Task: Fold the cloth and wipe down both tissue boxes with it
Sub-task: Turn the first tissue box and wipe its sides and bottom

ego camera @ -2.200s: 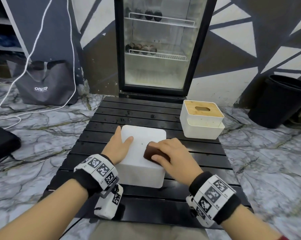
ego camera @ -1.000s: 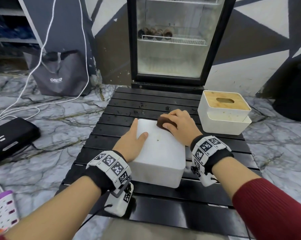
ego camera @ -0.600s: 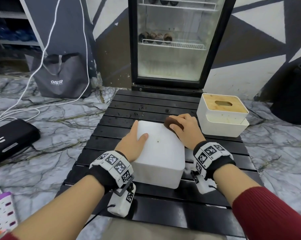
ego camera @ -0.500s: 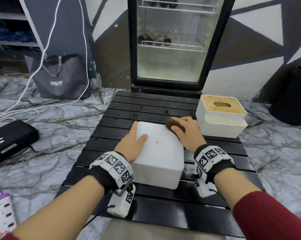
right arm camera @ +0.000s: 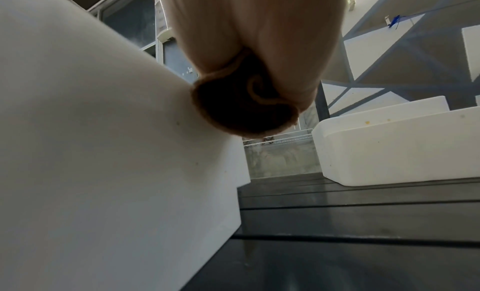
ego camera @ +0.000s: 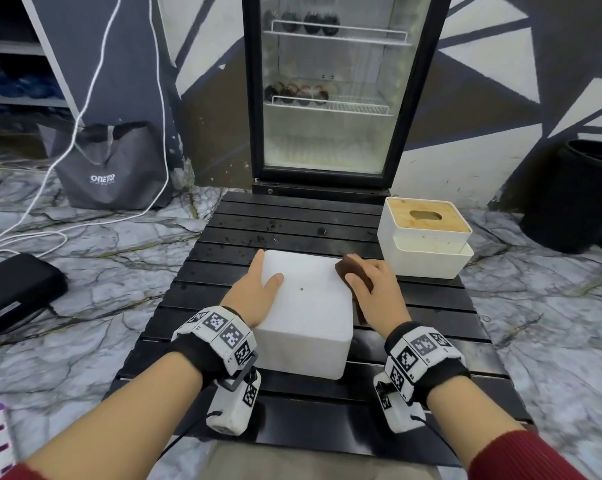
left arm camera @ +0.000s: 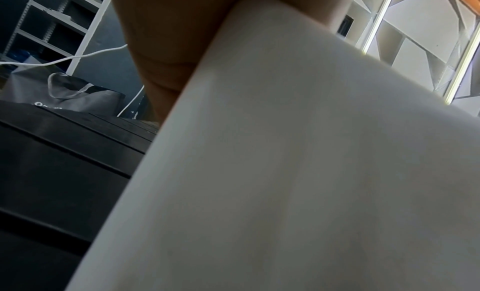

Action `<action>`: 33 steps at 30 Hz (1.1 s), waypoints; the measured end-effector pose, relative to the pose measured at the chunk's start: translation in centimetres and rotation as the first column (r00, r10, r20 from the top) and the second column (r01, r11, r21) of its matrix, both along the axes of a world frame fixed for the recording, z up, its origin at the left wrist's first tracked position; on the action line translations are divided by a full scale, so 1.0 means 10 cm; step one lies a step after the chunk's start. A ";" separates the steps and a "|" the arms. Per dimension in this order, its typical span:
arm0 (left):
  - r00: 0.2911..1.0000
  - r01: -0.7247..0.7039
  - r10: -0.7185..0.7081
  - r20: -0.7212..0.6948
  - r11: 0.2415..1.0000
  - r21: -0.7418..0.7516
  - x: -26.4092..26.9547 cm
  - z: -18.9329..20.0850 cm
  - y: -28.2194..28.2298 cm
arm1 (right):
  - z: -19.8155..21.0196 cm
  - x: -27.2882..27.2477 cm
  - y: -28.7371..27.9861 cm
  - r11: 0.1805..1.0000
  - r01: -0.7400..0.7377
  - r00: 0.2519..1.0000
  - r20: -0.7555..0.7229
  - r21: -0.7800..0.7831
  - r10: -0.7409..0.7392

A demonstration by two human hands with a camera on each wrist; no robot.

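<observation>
From the head view, a white box (ego camera: 304, 313) is seen in the middle of a black slatted table (ego camera: 431, 306), with a second box (ego camera: 426, 237), which has a wooden lid, standing behind it to the right and apart from it. The left hand (ego camera: 254, 292) is laid on the left edge of the white box, with the thumb on the top face and the fingers straight along the side, so it is flat and grips nothing. The right hand (ego camera: 375, 289) is curled around a brown cloth (ego camera: 351, 271), which is pressed on the right top edge of the box.

The right wrist view shows what is hidden from above: the cloth (right arm camera: 241, 106) is bunched into a roll under the palm and touches the upper right side wall of the box (right arm camera: 103, 151). The lower part of the second box (right arm camera: 400, 147) is seen there with small yellow spots.

In the left wrist view, only the near wall of the box (left arm camera: 285, 172) and part of the hand (left arm camera: 168, 38) against it are visible; the cloth is not shown there. A grey bag (left arm camera: 64, 94) is seen beyond the table.
</observation>
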State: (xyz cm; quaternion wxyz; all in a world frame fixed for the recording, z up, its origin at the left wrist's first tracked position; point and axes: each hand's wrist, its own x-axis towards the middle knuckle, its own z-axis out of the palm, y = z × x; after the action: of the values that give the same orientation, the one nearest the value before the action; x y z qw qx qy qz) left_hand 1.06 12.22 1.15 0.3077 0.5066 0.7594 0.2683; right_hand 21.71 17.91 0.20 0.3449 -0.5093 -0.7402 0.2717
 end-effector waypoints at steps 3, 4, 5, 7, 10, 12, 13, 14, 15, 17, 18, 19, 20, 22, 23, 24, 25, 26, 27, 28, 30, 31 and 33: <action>1.000 0.003 -0.003 -0.004 1.000 -0.005 0.00 0.01 0.00 | 0.03 0.02 -0.02 1.000 -0.001 1.000 0.028 -0.001 0.002; 1.000 0.006 -0.006 -0.004 1.000 -0.006 0.00 0.01 0.00 | 0.05 0.03 -0.03 1.000 -0.006 0.999 0.040 0.004 0.006; 1.000 0.008 -0.008 -0.005 1.000 -0.005 0.00 0.01 0.00 | 0.07 0.05 -0.03 1.000 -0.009 0.999 0.054 0.010 0.009; 1.000 0.008 -0.009 -0.004 1.000 -0.002 0.00 0.01 -0.01 | 0.11 0.15 -0.05 1.000 -0.001 0.998 0.070 0.023 0.000; 1.000 0.002 -0.002 -0.005 1.000 -0.001 0.00 0.02 0.00 | 0.11 0.40 -0.05 0.999 0.033 0.990 0.134 0.003 -0.033; 1.000 -0.002 0.002 -0.005 1.000 0.004 0.01 0.02 0.00 | 0.07 0.60 -0.03 0.997 0.060 0.971 0.234 -0.053 -0.046; 1.000 -0.003 0.003 0.001 1.000 0.007 0.02 0.02 0.00 | 0.04 0.70 -0.02 0.993 0.079 0.957 0.284 -0.086 -0.051; 1.000 -0.006 0.006 0.007 1.000 0.012 0.04 0.02 0.00 | 0.00 0.79 -0.01 0.988 0.100 0.942 0.331 -0.117 -0.057; 1.000 -0.013 0.013 0.014 1.000 0.015 0.07 0.02 0.00 | -0.04 0.88 0.00 0.982 0.123 0.924 0.378 -0.143 -0.061; 0.999 -0.032 0.031 0.029 0.999 0.024 0.15 0.01 0.00 | -0.13 1.03 0.01 0.969 0.165 0.878 0.476 -0.185 -0.059; 0.999 -0.040 0.039 0.038 0.999 0.030 0.20 0.01 0.00 | -0.17 1.10 0.01 0.963 0.179 0.852 0.521 -0.201 -0.050; 0.998 -0.043 0.042 0.046 0.998 0.037 0.25 0.00 0.00 | -0.21 1.15 0.01 0.958 0.188 0.827 0.561 -0.214 -0.037; 0.998 -0.041 0.039 0.053 0.998 0.045 0.30 0.00 0.00 | -0.23 1.19 0.01 0.956 0.193 0.805 0.593 -0.222 -0.025; 0.997 -0.030 0.026 0.066 0.998 0.055 0.40 -0.01 0.00 | -0.27 1.24 0.00 0.956 0.190 0.783 0.622 -0.222 -0.011; 0.997 -0.024 0.020 0.073 0.998 0.055 0.45 -0.01 0.00 | -0.28 1.25 0.00 0.957 0.188 0.784 0.621 -0.223 -0.010; 0.997 -0.020 0.016 0.082 0.998 0.055 0.49 -0.01 0.01 | -0.28 1.25 -0.01 0.956 0.187 0.787 0.617 -0.224 -0.009; 0.996 -0.018 0.013 0.090 0.998 0.055 0.53 -0.01 0.01 | -0.28 1.25 -0.01 0.956 0.185 0.788 0.616 -0.227 -0.006; 0.995 -0.017 0.012 0.098 0.998 0.054 0.56 0.00 0.02 | -0.28 1.25 -0.02 0.954 0.186 0.787 0.617 -0.235 -0.002; 0.995 -0.016 0.010 0.103 0.998 0.055 0.58 0.00 0.02 | -0.26 1.25 -0.02 0.950 0.189 0.785 0.619 -0.248 0.005; 0.994 -0.014 0.008 0.107 0.998 0.056 0.59 0.00 0.02 | -0.24 1.24 -0.03 0.944 0.195 0.782 0.623 -0.266 0.014; 0.993 -0.017 0.011 0.118 0.999 0.051 0.59 0.00 0.02 | -0.17 1.22 -0.02 0.937 0.208 0.764 0.645 -0.280 0.023; 0.991 -0.022 0.016 0.129 0.999 0.046 0.57 0.00 0.03 | -0.12 1.21 -0.02 0.941 0.213 0.759 0.651 -0.264 0.011; 0.985 -0.031 0.026 0.170 0.999 0.024 0.51 0.01 0.06 | 0.00 1.15 -0.01 0.956 0.200 0.805 0.593 -0.215 -0.035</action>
State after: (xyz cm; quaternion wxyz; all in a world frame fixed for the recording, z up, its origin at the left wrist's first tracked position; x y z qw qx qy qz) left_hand 6.18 12.78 1.23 0.3607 0.4750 0.7339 0.3250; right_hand 33.18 17.84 0.21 0.0460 -0.6549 -0.7331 0.1775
